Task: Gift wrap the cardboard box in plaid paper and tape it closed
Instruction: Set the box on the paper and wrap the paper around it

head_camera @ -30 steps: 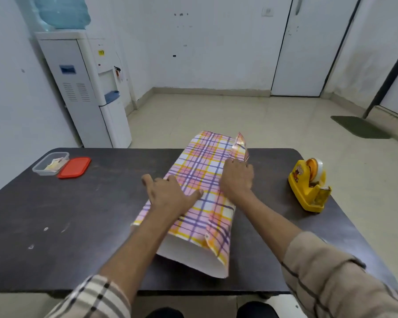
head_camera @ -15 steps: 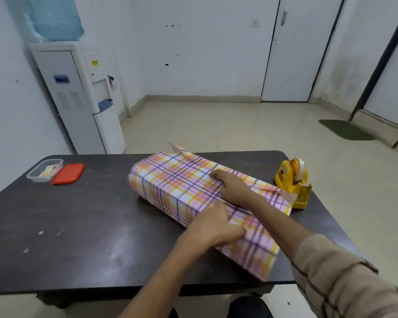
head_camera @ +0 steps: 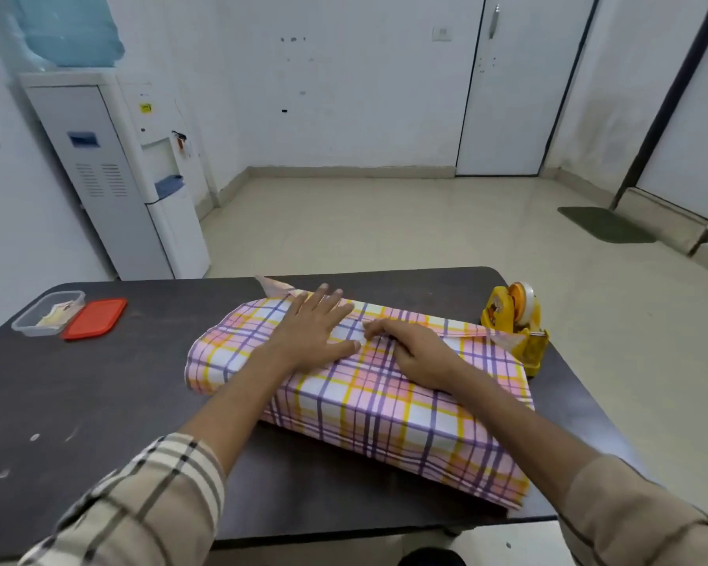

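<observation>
The box, fully hidden under pink, yellow and purple plaid paper (head_camera: 385, 414), lies crosswise on the dark table (head_camera: 99, 402). My left hand (head_camera: 311, 328) rests flat on top of the wrapped box, fingers spread, pressing the paper down. My right hand (head_camera: 417, 353) sits just to its right, fingers curled on the paper's overlapping edge along the top. Loose paper sticks out past the box at the left end and at the near right end. A yellow tape dispenser (head_camera: 516, 324) stands at the table's right edge, touching the paper's far right corner.
A clear plastic container (head_camera: 46, 312) and its red lid (head_camera: 95, 318) lie at the table's far left. A white water dispenser (head_camera: 115, 173) stands beyond the table on the left. Tiled floor and a closed door lie behind.
The wrapped box has been turned from lengthwise to crosswise on the table. My left hand moved up onto the top and now lies flat; my right hand stayed on the seam.
</observation>
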